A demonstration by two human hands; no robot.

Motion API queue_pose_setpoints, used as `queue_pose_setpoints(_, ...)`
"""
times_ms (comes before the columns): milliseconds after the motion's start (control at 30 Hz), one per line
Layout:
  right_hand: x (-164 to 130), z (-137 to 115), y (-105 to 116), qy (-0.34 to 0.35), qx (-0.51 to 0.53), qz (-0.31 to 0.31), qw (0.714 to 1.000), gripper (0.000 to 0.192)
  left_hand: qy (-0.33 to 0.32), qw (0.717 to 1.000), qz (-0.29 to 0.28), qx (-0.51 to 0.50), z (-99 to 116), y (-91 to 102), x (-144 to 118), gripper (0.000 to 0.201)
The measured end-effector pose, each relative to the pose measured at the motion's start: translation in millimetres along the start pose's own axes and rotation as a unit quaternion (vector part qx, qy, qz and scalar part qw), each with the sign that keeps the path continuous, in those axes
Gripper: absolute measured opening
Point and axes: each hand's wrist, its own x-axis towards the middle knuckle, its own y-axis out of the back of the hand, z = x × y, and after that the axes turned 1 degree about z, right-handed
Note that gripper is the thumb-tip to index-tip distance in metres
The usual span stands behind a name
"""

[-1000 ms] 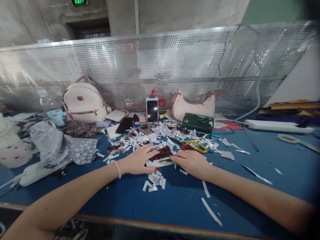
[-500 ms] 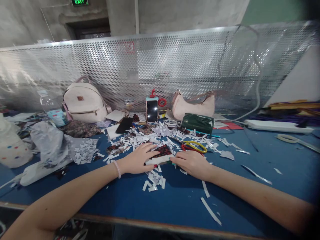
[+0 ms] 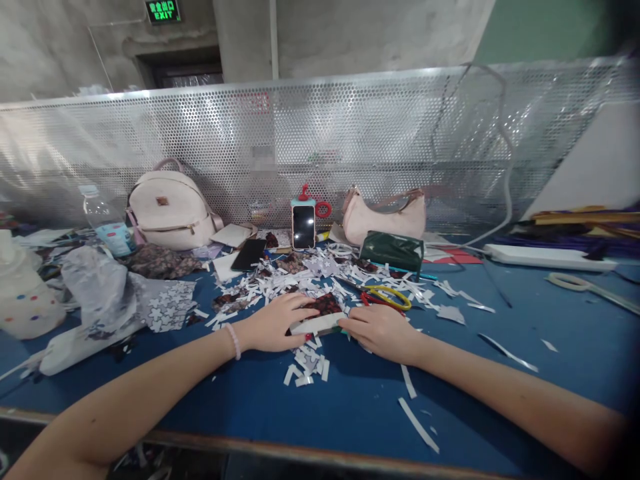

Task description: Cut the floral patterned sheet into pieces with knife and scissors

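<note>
Blue counter (image 3: 500, 313), littered with paper scraps (image 3: 310, 360). Our left hand (image 3: 273, 323) and right hand (image 3: 380, 328) pinch a small dark-patterned card (image 3: 323, 312) between them — light, bendable, best held by its edges.

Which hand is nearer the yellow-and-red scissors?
Right. The right hand lies just in front of the scissors, almost touching. The left hand is farther off, across the dark patterned piece.
</note>
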Motion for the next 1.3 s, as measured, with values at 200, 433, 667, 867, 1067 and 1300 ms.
queue_pose_setpoints(200,-0.2,1.6,3.5,0.039,-0.010,-0.056,0.998,0.018,0.000,1.000,-0.004,-0.005,0.3,2.0,0.7,0.048)
queue_pose_setpoints(433,0.7,3.4,10.1,0.078,0.001,-0.030,0.996,0.023,0.026,0.999,0.006,-0.040,0.4,1.7,-0.5,0.038)
queue_pose_setpoints(667,-0.1,3.1,10.8,0.068,0.032,0.002,0.997,0.032,0.043,0.994,0.038,-0.092,2.2,4.0,0.3,0.025)
queue_pose_setpoints(867,-1.5,4.8,9.3,0.064,0.047,0.003,0.997,0.031,0.131,0.969,0.108,-0.179,-6.2,-1.3,1.4,0.029)
queue_pose_setpoints(1067,-2.2,5.5,7.4,0.061,0.055,-0.006,0.997,0.030,0.177,0.955,0.149,-0.186,-17.7,-5.0,3.1,0.031)
queue_pose_setpoints(1300,-1.9,5.3,9.0,0.051,0.058,-0.001,0.997,0.031,0.076,0.974,0.071,-0.200,-20.8,12.1,-4.6,0.027)
